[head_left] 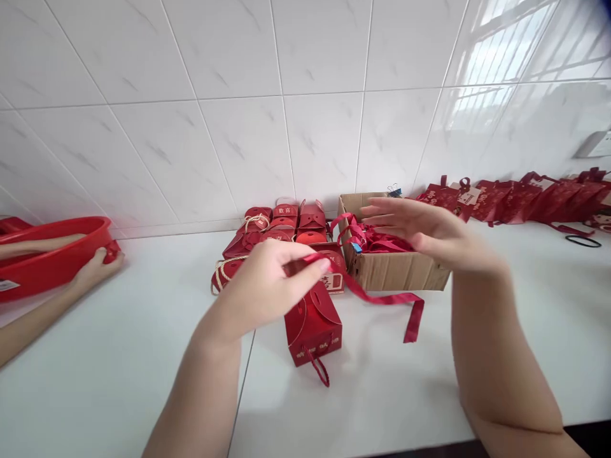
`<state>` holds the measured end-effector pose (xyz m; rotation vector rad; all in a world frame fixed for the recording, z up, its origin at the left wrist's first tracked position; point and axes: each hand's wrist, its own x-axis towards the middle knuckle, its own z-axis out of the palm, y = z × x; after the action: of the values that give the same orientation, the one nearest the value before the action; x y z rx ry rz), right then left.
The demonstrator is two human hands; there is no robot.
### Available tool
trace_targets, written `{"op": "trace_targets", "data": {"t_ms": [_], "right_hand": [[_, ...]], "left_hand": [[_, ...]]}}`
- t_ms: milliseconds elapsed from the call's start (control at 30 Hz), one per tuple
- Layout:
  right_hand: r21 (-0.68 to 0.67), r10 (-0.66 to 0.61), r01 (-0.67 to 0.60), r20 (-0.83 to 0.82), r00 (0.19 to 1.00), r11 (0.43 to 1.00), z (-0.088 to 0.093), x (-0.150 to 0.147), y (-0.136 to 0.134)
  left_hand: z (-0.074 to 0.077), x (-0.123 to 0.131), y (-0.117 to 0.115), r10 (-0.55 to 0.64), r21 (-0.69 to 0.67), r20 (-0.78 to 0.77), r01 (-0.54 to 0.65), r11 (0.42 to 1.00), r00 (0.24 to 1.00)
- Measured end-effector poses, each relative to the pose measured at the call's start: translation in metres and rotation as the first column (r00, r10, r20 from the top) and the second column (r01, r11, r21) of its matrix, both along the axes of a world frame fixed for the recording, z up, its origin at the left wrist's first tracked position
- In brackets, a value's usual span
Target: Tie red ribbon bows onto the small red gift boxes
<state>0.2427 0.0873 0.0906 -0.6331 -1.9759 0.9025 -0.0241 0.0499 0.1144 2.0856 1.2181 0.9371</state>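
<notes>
My left hand (281, 280) pinches one end of a red ribbon (367, 296) between thumb and fingers. The ribbon trails to the right, and its loose end hangs over the white countertop. My right hand (424, 232), fingers stretched out and holding nothing, hovers over a cardboard box (398, 272) full of tangled red ribbons (382, 240). Below my left hand stands a small red gift box (317, 327) with gold characters and a red cord handle at its front. My left hand partly covers more red gift boxes (312, 219) behind it.
At the far left, another person's hand (98, 272) grips a red plastic basin (57, 254). Red gift bags (510, 197) line the tiled wall at right, near a black ring (582, 241). A blue binder clip (394, 191) sits on the cardboard box's back rim.
</notes>
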Motion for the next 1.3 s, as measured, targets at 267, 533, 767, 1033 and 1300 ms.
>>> {"op": "trace_targets", "data": {"t_ms": [267, 533, 767, 1033, 1300], "right_hand": [[-0.462, 0.252, -0.210, 0.030, 0.967, 0.862, -0.019, -0.074, 0.008], [-0.381, 0.174, -0.110, 0.139, 0.975, 0.918, -0.026, -0.078, 0.011], [-0.426, 0.245, -0.165, 0.141, 0.959, 0.890, -0.026, -0.080, 0.013], [-0.357, 0.126, -0.070, 0.134, 0.983, 0.932, -0.025, -0.079, 0.009], [-0.382, 0.300, -0.108, 0.489, 0.819, 0.918, -0.031, -0.072, 0.029]], "left_hand": [[-0.009, 0.003, 0.008, -0.033, -0.100, -0.260, 0.007, 0.995, 0.965], [-0.011, -0.015, 0.020, -0.070, -0.151, -0.541, -0.015, 0.988, 0.838], [-0.010, -0.010, 0.015, -0.051, -0.140, -0.502, -0.023, 0.990, 0.863], [-0.011, -0.011, 0.018, -0.034, -0.139, -0.624, -0.068, 0.988, 0.781], [-0.031, -0.015, 0.059, -0.205, -0.282, -0.707, -0.004, 0.959, 0.677]]}}
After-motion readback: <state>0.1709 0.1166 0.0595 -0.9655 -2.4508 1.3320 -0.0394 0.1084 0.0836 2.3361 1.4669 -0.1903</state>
